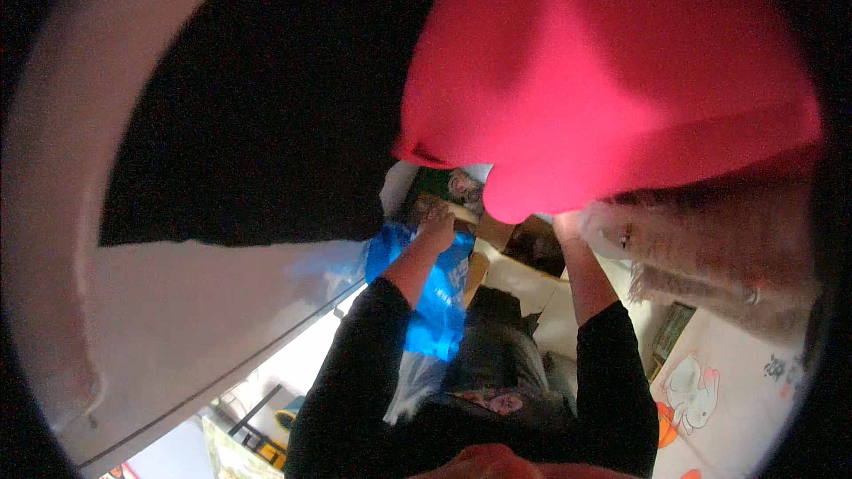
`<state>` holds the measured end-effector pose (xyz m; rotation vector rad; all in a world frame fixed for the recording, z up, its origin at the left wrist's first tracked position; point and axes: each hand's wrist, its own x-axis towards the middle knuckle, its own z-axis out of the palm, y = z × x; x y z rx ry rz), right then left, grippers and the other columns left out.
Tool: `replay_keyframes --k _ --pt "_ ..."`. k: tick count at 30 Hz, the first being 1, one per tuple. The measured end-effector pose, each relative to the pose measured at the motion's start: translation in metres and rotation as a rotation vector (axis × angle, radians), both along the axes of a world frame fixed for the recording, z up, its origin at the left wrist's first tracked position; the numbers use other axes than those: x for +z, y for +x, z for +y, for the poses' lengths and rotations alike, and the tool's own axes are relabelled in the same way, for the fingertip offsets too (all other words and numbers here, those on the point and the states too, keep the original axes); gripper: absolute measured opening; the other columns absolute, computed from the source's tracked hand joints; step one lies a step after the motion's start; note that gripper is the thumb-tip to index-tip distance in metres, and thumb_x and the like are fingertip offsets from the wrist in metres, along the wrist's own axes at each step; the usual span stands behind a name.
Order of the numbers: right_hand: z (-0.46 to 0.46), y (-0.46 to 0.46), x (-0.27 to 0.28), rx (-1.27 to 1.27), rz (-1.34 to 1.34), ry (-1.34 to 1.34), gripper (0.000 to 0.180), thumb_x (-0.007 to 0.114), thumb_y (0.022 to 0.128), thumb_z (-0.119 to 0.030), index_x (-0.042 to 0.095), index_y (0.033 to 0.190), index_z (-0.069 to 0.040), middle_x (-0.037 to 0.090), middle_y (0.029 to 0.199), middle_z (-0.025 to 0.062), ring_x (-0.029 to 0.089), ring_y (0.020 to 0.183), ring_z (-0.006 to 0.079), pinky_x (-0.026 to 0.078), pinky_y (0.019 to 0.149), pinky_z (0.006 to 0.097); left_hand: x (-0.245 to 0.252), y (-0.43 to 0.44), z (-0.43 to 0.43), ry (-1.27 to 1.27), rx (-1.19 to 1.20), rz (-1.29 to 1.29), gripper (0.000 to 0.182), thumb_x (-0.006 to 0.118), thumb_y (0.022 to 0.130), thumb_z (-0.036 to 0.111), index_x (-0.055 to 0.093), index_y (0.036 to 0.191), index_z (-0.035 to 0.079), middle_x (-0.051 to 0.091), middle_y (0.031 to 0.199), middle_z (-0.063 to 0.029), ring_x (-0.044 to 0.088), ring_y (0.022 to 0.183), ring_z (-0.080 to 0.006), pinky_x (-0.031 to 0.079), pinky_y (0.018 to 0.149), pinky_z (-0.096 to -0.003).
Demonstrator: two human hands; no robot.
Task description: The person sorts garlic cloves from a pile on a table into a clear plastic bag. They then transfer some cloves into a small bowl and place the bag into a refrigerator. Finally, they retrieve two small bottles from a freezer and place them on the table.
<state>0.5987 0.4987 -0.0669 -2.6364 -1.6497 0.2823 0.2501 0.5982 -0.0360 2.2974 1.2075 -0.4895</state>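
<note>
My left hand (437, 226) reaches forward, fingers bent, at the top of a blue plastic bag (444, 306) with white print. Brown cardboard (494, 229) lies just beyond that hand; whether the fingers grip the bag or only touch it is unclear. A bright pink-red garment (566, 80) hangs down close in front of the camera. Its lower edge covers the fingers of my right hand (568, 225), so its grasp cannot be seen. Beside my right wrist is a pale, fringed cloth (705, 266).
A large black garment (253, 113) hangs at left, before a pale panel (233, 319). Dark plastic bags (496, 352) lie below, between my forearms. At lower right is a pale surface with a rabbit picture (692, 389). A black and yellow object (263, 439) shows at lower left.
</note>
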Motion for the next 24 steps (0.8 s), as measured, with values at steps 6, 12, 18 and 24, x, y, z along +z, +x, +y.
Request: replay_keyframes --k 6,12,18,24 --pt "0.027 -0.038 0.025 -0.021 0.28 0.393 0.051 0.062 0.09 -0.034 0.055 0.131 -0.005 0.058 0.131 0.015 0.053 0.12 0.0318 0.041 0.104 0.0448 -0.054 0.033 0.005 0.125 -0.062 0.018 0.08 0.061 0.089 0.049 0.028 0.153 0.014 0.021 0.162 -0.0047 0.019 0.148 -0.0257 0.019 0.12 -0.0466" --pt "0.028 -0.13 0.069 0.351 0.528 0.46 0.037 0.061 0.091 -0.017 0.058 0.127 -0.008 0.056 0.133 0.0168 0.052 0.122 0.0345 0.043 0.101 0.0446 -0.052 0.027 0.002 0.096 -0.107 0.043 0.063 0.051 0.093 0.053 0.048 0.14 0.012 0.043 0.145 -0.0103 0.042 0.132 -0.0306 0.03 0.113 -0.0482" --pt "0.069 -0.216 -0.033 0.221 0.636 0.398 0.028 0.059 0.089 -0.006 0.062 0.116 -0.004 0.066 0.105 0.0145 0.064 0.091 0.0349 0.051 0.08 0.0447 -0.051 -0.001 0.006 0.099 -0.246 -0.243 0.033 0.053 0.093 0.035 0.072 0.098 0.009 0.064 0.111 -0.0126 0.057 0.108 -0.031 0.046 0.095 -0.0462" --pt "0.098 -0.248 -0.151 -1.304 1.759 0.36 0.01 0.058 0.087 -0.007 0.055 0.097 -0.009 0.052 0.083 0.0041 0.052 0.071 0.0232 0.048 0.065 0.0371 -0.042 -0.032 -0.013 0.214 -0.111 -0.535 0.013 0.066 0.082 0.019 0.071 0.082 0.008 0.066 0.096 -0.0123 0.06 0.097 -0.0326 0.05 0.086 -0.0439"
